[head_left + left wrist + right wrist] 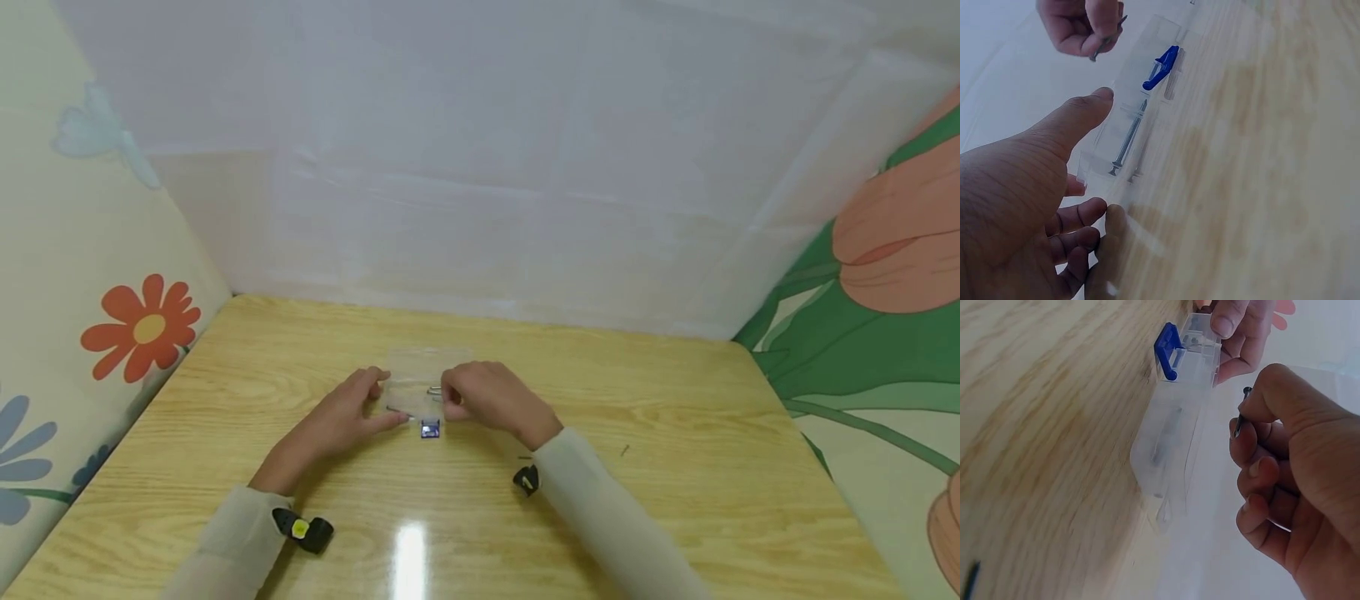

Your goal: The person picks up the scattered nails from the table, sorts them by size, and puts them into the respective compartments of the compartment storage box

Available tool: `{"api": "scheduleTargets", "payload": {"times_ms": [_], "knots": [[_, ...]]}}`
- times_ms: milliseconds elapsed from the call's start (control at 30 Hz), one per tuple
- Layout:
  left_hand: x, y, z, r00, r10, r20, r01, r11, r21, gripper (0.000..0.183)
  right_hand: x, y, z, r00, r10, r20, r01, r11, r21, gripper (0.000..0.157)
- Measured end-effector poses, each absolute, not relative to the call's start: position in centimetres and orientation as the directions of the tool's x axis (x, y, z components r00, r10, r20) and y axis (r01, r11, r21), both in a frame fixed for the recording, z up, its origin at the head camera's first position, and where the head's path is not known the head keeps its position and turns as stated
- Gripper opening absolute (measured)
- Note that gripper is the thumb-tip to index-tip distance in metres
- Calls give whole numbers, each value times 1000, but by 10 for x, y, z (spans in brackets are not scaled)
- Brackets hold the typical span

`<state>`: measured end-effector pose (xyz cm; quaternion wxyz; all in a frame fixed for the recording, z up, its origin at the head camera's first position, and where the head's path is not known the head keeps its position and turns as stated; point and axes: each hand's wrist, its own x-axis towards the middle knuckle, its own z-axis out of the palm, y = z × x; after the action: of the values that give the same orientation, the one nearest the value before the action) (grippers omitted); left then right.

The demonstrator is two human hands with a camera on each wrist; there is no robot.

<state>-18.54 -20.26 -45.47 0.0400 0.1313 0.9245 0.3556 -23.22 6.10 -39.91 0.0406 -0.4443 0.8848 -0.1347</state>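
Note:
A clear plastic box (408, 392) with a blue latch (430, 429) on its near side lies on the table. My left hand (352, 417) holds the box's left end, thumb along the near edge and fingers bent at the side. Above the box, my right hand (487, 396) pinches a small dark screw (1247, 392) between thumb and index finger; the other fingers curl loosely. Through the near wall, long screws (1127, 140) show in the box in the left wrist view. The right hand partly hides the box's right part in the head view.
Two small thin pieces lie on the wooden table (375, 500) to the right, one (625, 450) farther out and one (525, 457) by the right wrist. A white sheet (480, 167) hangs behind; floral panels (142, 325) flank the table.

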Motion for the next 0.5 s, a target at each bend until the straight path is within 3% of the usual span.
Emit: {"api": "scheduleTargets", "payload": {"times_ms": [500], "knots": [[-185,-203,-450,-956,290,29,234,704,670,79,-244,26,-402,-567,-824,24,-791,536,-295,13]]}}
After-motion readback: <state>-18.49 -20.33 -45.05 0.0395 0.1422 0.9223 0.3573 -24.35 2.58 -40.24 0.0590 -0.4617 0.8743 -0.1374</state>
